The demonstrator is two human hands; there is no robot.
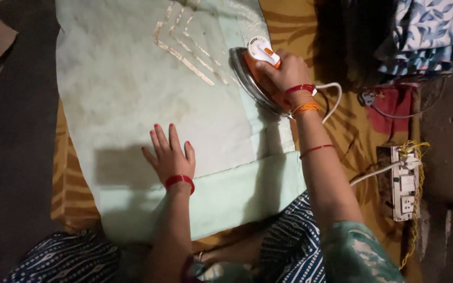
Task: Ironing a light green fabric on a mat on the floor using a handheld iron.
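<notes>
I see my right hand (284, 71) wrapped around the handle of the orange-and-white iron (255, 73) — fingers (265, 69) clamped on it, the soleplate tilted at the right edge of the pale green cloth (132, 78). My left hand (170, 154) lies flat on that cloth, fingers spread apart — well to the left of the iron. A white cord (334, 97) trails toward the switchboard (403, 183).
</notes>
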